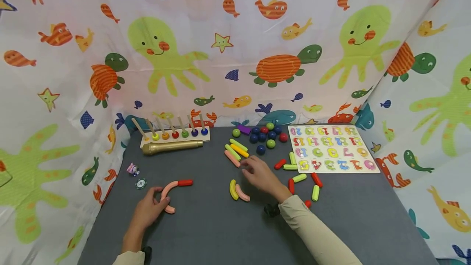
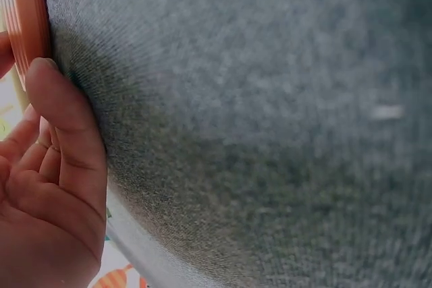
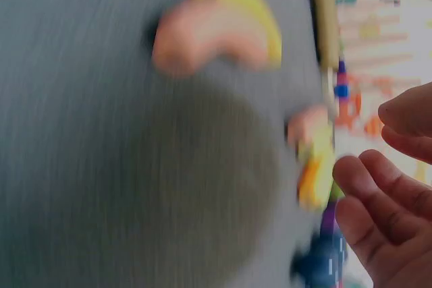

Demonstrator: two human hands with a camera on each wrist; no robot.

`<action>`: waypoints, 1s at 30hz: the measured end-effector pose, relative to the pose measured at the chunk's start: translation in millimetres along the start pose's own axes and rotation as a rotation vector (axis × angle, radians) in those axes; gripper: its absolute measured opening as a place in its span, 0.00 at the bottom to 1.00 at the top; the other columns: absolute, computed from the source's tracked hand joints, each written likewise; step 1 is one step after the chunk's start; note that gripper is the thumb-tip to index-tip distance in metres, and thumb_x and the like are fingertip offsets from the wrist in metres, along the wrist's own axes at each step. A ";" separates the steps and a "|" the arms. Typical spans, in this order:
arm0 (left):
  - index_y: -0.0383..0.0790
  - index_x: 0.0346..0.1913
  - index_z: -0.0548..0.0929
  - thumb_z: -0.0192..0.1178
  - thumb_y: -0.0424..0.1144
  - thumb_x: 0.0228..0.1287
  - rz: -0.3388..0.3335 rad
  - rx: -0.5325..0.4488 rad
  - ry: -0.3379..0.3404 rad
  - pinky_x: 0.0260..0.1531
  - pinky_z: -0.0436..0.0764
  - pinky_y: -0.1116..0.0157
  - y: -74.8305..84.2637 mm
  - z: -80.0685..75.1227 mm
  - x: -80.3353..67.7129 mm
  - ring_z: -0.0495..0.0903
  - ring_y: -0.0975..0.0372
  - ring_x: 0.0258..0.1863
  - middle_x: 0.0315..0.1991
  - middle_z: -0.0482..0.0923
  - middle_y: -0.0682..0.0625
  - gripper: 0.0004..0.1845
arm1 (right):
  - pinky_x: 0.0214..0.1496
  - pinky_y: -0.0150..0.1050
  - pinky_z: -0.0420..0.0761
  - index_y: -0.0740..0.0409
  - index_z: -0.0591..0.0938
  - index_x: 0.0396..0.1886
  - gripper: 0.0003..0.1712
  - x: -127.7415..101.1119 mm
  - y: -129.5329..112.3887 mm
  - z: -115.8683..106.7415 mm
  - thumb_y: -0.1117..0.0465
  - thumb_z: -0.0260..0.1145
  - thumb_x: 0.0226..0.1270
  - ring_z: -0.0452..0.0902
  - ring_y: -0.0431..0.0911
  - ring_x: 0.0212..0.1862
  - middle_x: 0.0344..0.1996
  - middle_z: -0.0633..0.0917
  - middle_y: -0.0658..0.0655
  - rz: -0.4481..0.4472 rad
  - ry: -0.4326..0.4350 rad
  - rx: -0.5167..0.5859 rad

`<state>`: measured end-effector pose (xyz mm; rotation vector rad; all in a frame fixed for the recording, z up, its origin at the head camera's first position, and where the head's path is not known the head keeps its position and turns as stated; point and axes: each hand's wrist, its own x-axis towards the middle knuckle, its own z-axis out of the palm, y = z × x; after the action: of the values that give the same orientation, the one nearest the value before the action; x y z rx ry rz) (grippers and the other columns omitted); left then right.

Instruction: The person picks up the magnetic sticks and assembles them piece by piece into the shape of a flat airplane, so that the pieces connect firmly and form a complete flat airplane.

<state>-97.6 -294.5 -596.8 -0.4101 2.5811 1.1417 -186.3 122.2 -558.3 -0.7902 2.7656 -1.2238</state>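
Head view: the left hand (image 1: 149, 212) rests on the grey surface (image 1: 220, 232) with its fingers curled against the lower end of a pink curved piece (image 1: 167, 193), which arcs up to meet a short red piece (image 1: 185, 183); the two form a partial arch. The left wrist view confirms finger contact with the pink piece's edge, but whether the hand grips it or merely steadies it cannot be told. The right hand (image 1: 259, 174) hovers palm-down with fingers loosely extended and holds nothing; its fingertips are at the near end of a row of straight sticks (image 1: 235, 152) in pink, green and yellow. Just beside the wrist lie a yellow curved piece (image 1: 233, 189) and a second pink curved piece (image 1: 243, 193), touching each other. To the right, red and green short pieces (image 1: 303, 177) lie scattered, apart from the arch. Judged from this layout, only two pieces are joined and most remain loose, so the assembly appears to be at an early stage. Further back stand a cluster of balls (image 1: 265, 136), a number puzzle board (image 1: 331, 148), a peg rack (image 1: 174, 134) and a gold microphone (image 1: 171, 147). The right wrist view is motion-blurred; only the fingers and smeared coloured shapes are legible. The left wrist view shows mostly surface cloth.
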 end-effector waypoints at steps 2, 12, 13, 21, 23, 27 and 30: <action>0.31 0.75 0.66 0.65 0.51 0.76 -0.004 -0.011 -0.004 0.25 0.71 0.59 0.5 0.9 -0.9 0.74 0.55 0.26 0.31 0.74 0.45 0.36 | 0.56 0.53 0.83 0.67 0.86 0.55 0.14 -4.6 14.0 -16.9 0.67 0.72 0.73 0.83 0.54 0.50 0.48 0.83 0.59 -0.006 0.018 -0.089; 0.32 0.76 0.67 0.65 0.46 0.78 -0.008 -0.136 -0.015 0.23 0.78 0.59 -4.2 0.7 -0.5 0.78 0.56 0.22 0.30 0.75 0.45 0.33 | 0.52 0.69 0.76 0.62 0.90 0.49 0.13 -30.8 80.5 -86.7 0.67 0.76 0.65 0.76 0.71 0.53 0.49 0.85 0.67 0.049 0.052 -0.499; 0.32 0.75 0.68 0.65 0.45 0.78 -0.009 -0.152 -0.014 0.23 0.79 0.58 -4.8 0.6 -0.3 0.78 0.55 0.22 0.31 0.75 0.45 0.32 | 0.51 0.70 0.76 0.62 0.90 0.49 0.13 -32.6 82.8 -89.8 0.66 0.76 0.65 0.76 0.71 0.53 0.49 0.85 0.68 0.066 0.031 -0.507; 0.31 0.71 0.71 0.64 0.45 0.79 -0.032 -0.199 -0.010 0.25 0.80 0.59 -5.9 -0.3 -1.1 0.79 0.56 0.23 0.31 0.75 0.44 0.29 | 0.49 0.69 0.76 0.61 0.91 0.48 0.14 -35.8 94.1 -87.4 0.67 0.76 0.62 0.75 0.71 0.53 0.48 0.84 0.68 0.061 0.020 -0.543; 0.31 0.70 0.71 0.64 0.45 0.79 -0.030 -0.199 -0.005 0.24 0.80 0.59 -5.9 0.1 -1.0 0.79 0.56 0.22 0.30 0.75 0.44 0.28 | 0.50 0.69 0.76 0.61 0.91 0.48 0.14 -33.7 96.5 -83.4 0.67 0.76 0.62 0.74 0.70 0.53 0.47 0.85 0.67 0.064 0.037 -0.536; 0.30 0.67 0.72 0.64 0.44 0.79 -0.022 -0.195 0.009 0.23 0.80 0.59 -5.9 1.0 -1.2 0.78 0.56 0.21 0.29 0.74 0.44 0.26 | 0.54 0.69 0.74 0.60 0.91 0.47 0.12 -27.7 100.0 -74.6 0.67 0.75 0.63 0.74 0.70 0.54 0.46 0.85 0.66 0.066 0.035 -0.515; 0.30 0.67 0.71 0.63 0.44 0.79 -0.030 -0.185 0.013 0.23 0.79 0.59 -5.2 1.7 -1.5 0.78 0.56 0.21 0.29 0.75 0.44 0.26 | 0.55 0.68 0.74 0.60 0.90 0.45 0.12 -24.4 101.3 -69.3 0.69 0.74 0.61 0.75 0.70 0.52 0.44 0.85 0.66 0.036 0.039 -0.521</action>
<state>-94.1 -296.3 -600.7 -0.4969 2.4793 1.3770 -224.4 238.2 -585.3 -0.7325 3.1532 -0.5092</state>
